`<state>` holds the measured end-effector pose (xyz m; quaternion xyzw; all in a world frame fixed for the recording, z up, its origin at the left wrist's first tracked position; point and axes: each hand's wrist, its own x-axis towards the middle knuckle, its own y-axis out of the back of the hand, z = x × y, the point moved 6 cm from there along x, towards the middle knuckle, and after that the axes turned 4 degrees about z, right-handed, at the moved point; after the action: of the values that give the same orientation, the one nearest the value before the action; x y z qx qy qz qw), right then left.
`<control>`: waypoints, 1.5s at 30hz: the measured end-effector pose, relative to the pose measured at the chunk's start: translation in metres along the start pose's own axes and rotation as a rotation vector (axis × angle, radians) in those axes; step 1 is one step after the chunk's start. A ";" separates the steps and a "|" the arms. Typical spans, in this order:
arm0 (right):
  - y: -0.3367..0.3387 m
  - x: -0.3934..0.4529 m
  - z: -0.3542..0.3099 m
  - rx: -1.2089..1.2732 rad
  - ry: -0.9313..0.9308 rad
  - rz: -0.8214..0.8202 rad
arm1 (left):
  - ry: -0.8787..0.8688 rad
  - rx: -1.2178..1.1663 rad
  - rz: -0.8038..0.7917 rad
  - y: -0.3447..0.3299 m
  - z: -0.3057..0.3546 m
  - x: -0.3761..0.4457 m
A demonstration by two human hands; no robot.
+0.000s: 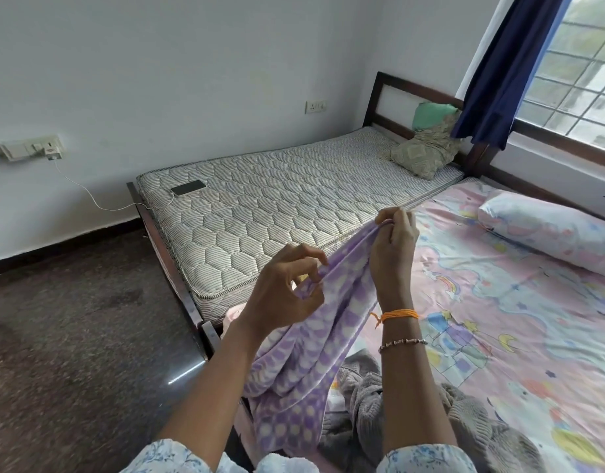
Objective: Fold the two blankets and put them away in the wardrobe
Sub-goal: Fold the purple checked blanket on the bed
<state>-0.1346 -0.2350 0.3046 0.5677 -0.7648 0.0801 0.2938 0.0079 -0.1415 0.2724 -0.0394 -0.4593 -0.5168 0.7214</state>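
A purple blanket with white dots (314, 363) hangs bunched from both my hands over the near corner of the bed. My right hand (393, 247) pinches its top edge, held highest. My left hand (287, 288) grips the same edge a little lower and to the left. A grey fuzzy blanket (465, 414) lies crumpled on the pink patterned bedsheet (499, 319) below my right forearm. No wardrobe is in view.
A bare quilted mattress (260, 213) on a dark frame stands to the left, with a phone (188, 188) charging on it and pillows (427, 148) at its head. A pillow (550, 230) lies at the right. Dark floor (72, 336) spreads to the left; window and blue curtain (505, 70) top right.
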 end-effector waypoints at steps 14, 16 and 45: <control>0.000 -0.004 0.005 0.035 -0.086 -0.075 | 0.481 0.169 0.164 0.016 -0.031 0.000; -0.002 -0.006 0.006 0.015 -0.097 -0.128 | 0.605 0.127 0.224 0.024 -0.036 0.001; -0.009 -0.017 -0.045 -0.319 0.248 -0.214 | 0.292 0.122 0.190 0.021 -0.039 -0.012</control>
<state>-0.1076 -0.2036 0.3306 0.5777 -0.6614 -0.0041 0.4783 0.0481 -0.1442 0.2501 0.0367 -0.3743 -0.4177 0.8271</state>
